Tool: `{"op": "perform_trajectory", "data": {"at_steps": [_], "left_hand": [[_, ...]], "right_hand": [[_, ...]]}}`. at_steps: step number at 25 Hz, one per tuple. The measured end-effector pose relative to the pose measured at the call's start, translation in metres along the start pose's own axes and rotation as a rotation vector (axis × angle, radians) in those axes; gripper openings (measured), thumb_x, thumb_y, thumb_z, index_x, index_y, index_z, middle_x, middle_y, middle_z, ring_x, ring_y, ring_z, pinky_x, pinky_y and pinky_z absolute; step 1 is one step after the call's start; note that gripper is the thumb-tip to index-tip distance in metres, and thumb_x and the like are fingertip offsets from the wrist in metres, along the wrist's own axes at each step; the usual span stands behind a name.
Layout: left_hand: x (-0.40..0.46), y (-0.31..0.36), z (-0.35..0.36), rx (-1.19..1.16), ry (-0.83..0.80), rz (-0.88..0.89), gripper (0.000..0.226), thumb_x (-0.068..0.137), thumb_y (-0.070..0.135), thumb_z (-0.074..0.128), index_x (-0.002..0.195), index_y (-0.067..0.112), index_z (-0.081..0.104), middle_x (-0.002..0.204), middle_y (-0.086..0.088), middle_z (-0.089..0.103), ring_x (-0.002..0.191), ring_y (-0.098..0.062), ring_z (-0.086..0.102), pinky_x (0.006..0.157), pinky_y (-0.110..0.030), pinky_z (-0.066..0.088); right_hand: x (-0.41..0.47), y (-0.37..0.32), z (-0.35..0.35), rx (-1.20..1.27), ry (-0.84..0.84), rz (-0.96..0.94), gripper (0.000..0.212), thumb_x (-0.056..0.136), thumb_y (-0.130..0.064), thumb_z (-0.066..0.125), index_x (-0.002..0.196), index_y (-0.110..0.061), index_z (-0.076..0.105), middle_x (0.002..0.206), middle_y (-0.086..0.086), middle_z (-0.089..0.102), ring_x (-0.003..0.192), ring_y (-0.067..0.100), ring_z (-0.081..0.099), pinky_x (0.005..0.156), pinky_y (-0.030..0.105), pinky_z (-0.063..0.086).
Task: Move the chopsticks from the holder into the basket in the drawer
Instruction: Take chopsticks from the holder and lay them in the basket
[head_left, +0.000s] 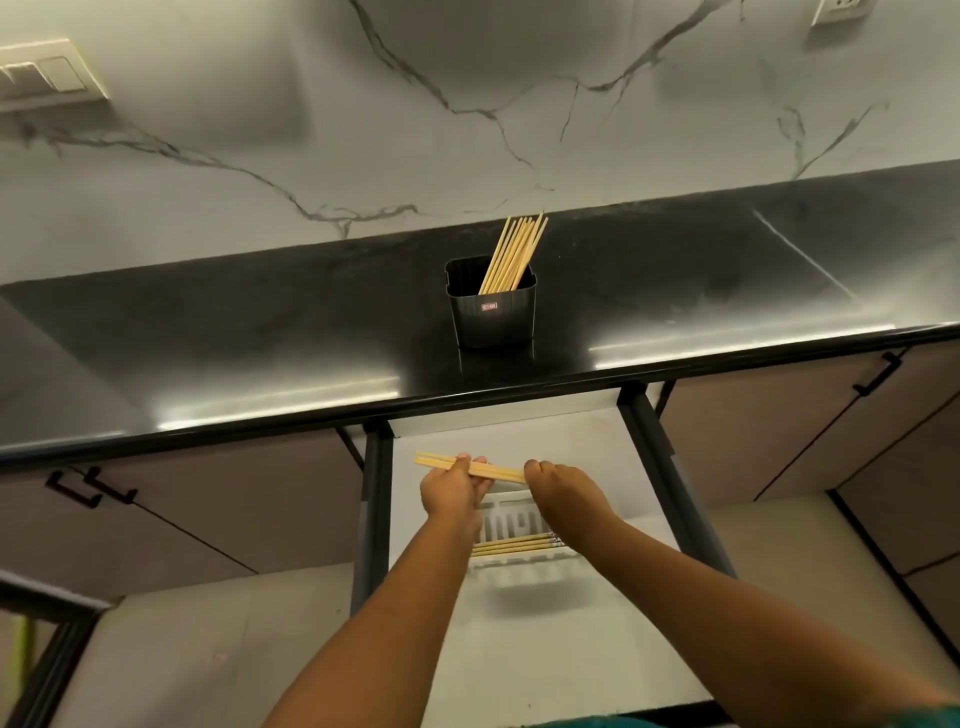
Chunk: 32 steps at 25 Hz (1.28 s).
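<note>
So you've got both hands over the open drawer (613, 457) right now. Your left hand (453, 493) is wrapped around a small bundle of chopsticks (496, 472), fingers curled under and thumb on top, gripping it near the middle. Your right hand (561, 491) is pinched closed on the other end of that same bundle, at about 3 o'clock from the left hand. The bundle lies roughly level, with its free end poking out toward 9 o'clock past your left knuckles.

Just below your hands, toward 6 o'clock, sits the white basket (519, 564) on the drawer floor. A few chopsticks in the basket (511, 545) already lie flat across it, side by side, running 9 to 3 o'clock. Your wrists hide part of the basket, so I can't tell exactly how many are in there.

Up at 12 o'clock on the black countertop (260, 322), the black holder (493, 317) stands upright near the front edge. There's a good bunch of chopsticks in the holder (514, 254), leaning toward 1 o'clock against its back right corner. The holder is well apart from your hands, with the counter edge between them.
</note>
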<state>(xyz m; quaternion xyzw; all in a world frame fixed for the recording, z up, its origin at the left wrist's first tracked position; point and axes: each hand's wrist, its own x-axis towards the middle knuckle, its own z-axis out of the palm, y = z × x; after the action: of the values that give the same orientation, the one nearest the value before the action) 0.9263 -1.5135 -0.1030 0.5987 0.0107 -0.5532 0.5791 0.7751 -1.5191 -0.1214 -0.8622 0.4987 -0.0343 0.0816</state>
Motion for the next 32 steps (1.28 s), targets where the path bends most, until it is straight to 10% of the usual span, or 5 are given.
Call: {"op": "perform_trajectory", "data": {"at_steps": [8,14,18,32], "left_hand": [[0.068,-0.011,-0.066,0.183,0.094,-0.102,0.020,0.098,0.002,0.042,0.099,-0.005,0.060,0.099,-0.018,0.065,0.083,-0.026,0.065,0.075,-0.031,0.056],[0.089,-0.042,-0.087,0.888,0.031,-0.055,0.020,0.096,0.025,0.051,0.114,0.018,0.056,0.118,-0.007,0.058,0.091,-0.016,0.055,0.076,-0.029,0.043],[0.098,-0.063,-0.093,0.894,-0.035,-0.103,0.047,0.099,0.025,0.048,0.142,0.011,0.038,0.139,-0.008,0.050,0.124,-0.028,0.049,0.101,-0.037,0.041],[0.098,-0.079,-0.089,0.970,0.060,0.080,0.021,0.099,0.019,0.046,0.115,0.015,0.058,0.108,-0.005,0.063,0.090,-0.018,0.058,0.088,-0.033,0.051]], "right_hand": [[0.013,0.053,0.068,-0.111,-0.357,-0.010,0.045,0.092,-0.017,0.059,0.133,-0.012,0.040,0.120,0.008,0.063,0.102,0.024,0.065,0.088,0.035,0.054],[0.044,0.061,0.097,-0.311,-0.462,-0.075,0.036,0.092,-0.018,0.057,0.127,-0.016,0.048,0.115,0.000,0.066,0.098,0.021,0.067,0.075,0.033,0.052],[0.055,0.060,0.117,-0.266,-0.530,-0.054,0.035,0.092,-0.017,0.056,0.126,-0.014,0.048,0.123,0.005,0.062,0.110,0.025,0.061,0.079,0.036,0.050],[0.053,0.043,0.129,-0.045,-0.402,-0.029,0.026,0.091,-0.008,0.054,0.115,-0.015,0.063,0.115,0.007,0.063,0.102,0.026,0.062,0.087,0.036,0.051]]}}
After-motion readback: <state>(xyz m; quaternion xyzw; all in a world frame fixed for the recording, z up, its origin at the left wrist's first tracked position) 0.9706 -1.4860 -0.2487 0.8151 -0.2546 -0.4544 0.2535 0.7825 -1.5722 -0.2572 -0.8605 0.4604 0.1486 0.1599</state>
